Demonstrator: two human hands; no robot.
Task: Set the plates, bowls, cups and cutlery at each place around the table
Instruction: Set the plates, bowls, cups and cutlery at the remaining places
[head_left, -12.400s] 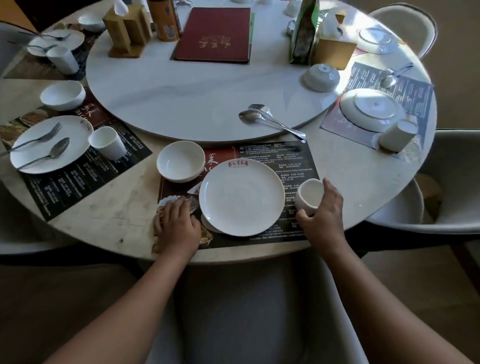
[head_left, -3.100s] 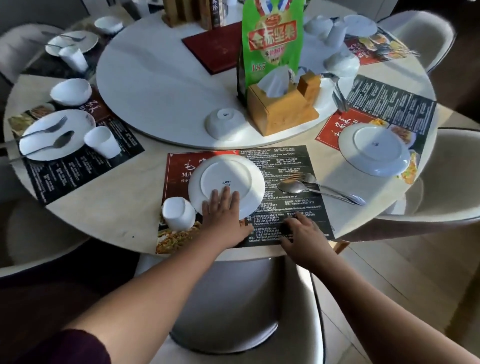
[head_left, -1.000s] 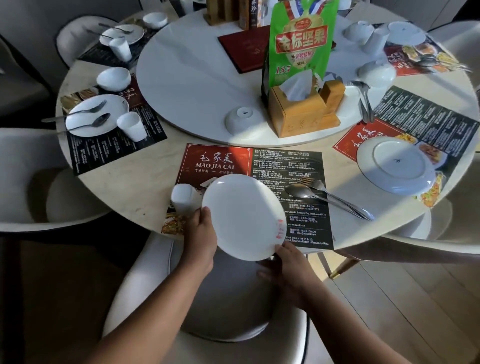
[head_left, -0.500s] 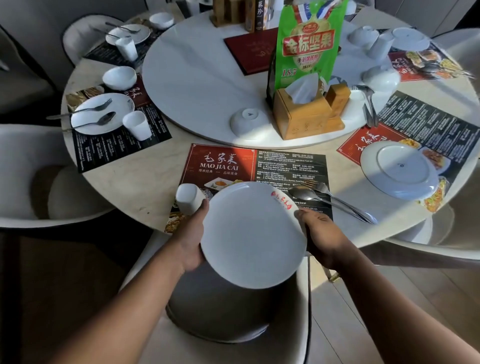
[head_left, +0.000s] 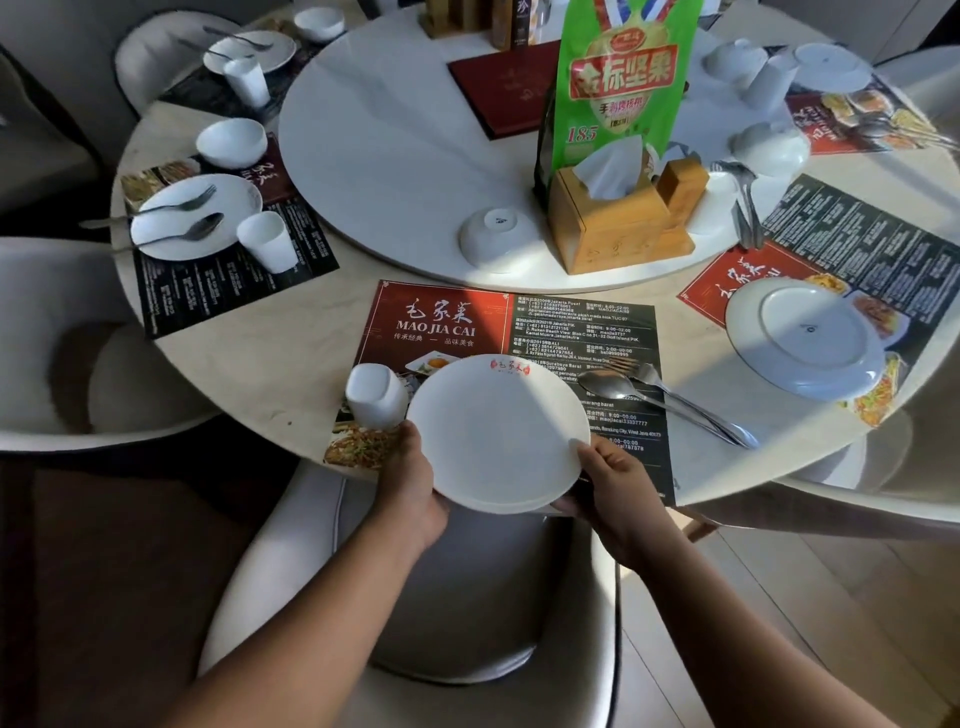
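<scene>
Hands, left hand (head_left: 410, 483) and right hand (head_left: 618, 488), pinch the round white plate (head_left: 496, 431) by its edges. Lowered carelessly, it could knock the small white upside-down cup (head_left: 375, 395) just left.

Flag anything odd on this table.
The bowl sits upside down on the turntable. The right-hand plate also lies face down, foot ring showing. The held plate looks normal.

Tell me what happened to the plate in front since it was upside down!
Both hands picked the plate up off the placemat and flipped it. It now faces up, red logo at the far side, with the left hand and the right hand gripping its near rim. The cup, spoon, fork and upside-down bowl stayed put.
</scene>
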